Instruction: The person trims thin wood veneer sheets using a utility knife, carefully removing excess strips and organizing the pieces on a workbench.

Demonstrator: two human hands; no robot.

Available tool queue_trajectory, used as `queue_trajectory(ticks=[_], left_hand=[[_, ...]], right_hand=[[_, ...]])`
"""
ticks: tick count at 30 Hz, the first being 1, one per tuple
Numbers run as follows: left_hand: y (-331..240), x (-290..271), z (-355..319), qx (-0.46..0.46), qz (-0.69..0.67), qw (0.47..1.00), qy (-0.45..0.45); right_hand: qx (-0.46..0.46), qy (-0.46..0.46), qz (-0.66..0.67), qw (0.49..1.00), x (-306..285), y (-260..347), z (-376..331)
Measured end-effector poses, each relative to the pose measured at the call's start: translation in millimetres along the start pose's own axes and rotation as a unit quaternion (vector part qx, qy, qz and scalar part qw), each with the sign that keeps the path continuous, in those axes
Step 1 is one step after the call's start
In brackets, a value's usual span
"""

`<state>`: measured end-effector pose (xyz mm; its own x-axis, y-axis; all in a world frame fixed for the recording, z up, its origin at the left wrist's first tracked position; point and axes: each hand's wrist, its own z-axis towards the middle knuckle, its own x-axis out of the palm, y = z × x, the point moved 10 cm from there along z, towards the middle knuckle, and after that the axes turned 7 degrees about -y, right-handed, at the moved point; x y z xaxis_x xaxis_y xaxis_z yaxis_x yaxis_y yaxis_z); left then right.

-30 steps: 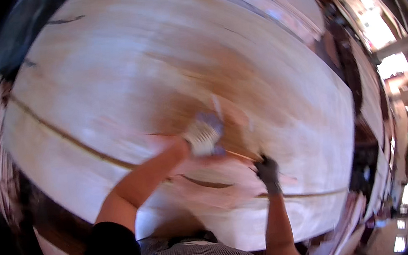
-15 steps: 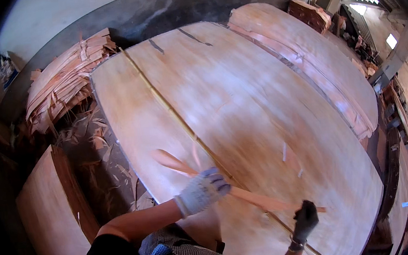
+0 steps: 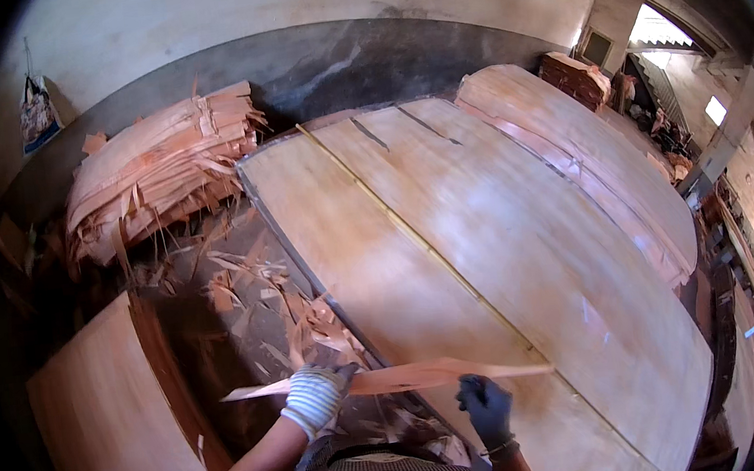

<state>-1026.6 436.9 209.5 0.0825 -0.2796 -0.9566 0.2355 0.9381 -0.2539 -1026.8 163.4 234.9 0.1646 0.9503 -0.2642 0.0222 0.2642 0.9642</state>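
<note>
From the head camera, a broad stack of smooth, pale veneer sheets [image 3: 506, 250] fills a dim workshop with a plastered wall [image 3: 283, 17]. Splintered offcuts [image 3: 266, 310] litter the floor beside a ragged scrap pile [image 3: 152, 166]. The left hand [image 3: 315, 396], in a striped knit glove, is clamped on a thin, tapering veneer strip [image 3: 427, 375] held over the stack's near edge. The right hand [image 3: 486, 405], dark-gloved, sits just under the strip, fingers curled; whether it grips cannot be told.
</note>
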Motion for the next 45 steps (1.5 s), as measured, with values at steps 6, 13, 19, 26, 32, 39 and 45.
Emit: queue_trajectory(ticks=[6,13,19,26,32,39,45], left_hand=[[178,-72,-68,-0.181,-0.061,0.978,-0.089],[357,-103,-121,-0.342,-0.136,0.914,-0.17],[519,-116,-104,-0.414,-0.231,0.853,-0.218],[736,-154,-130,-0.51,-0.245,0.768,-0.3],[887,-148,-153,-0.587,-0.291,0.635,-0.408],[1103,-212,-57,-0.562,-0.241,0.617,-0.496],[1220,-274,76,-0.535,-0.25,0.653,-0.473]], right_hand=[[-0.272,0.171,-0.172,0.931,191,96,0],[-0.345,0.303,-0.18,0.87,398,104,28],[-0.37,0.313,-0.156,0.861,555,106,108],[-0.398,0.336,-0.173,0.836,752,159,211],[-0.431,0.341,-0.179,0.816,894,208,290],[-0.277,0.33,-0.127,0.894,1075,213,411],[0.072,0.338,0.005,0.938,1191,180,532]])
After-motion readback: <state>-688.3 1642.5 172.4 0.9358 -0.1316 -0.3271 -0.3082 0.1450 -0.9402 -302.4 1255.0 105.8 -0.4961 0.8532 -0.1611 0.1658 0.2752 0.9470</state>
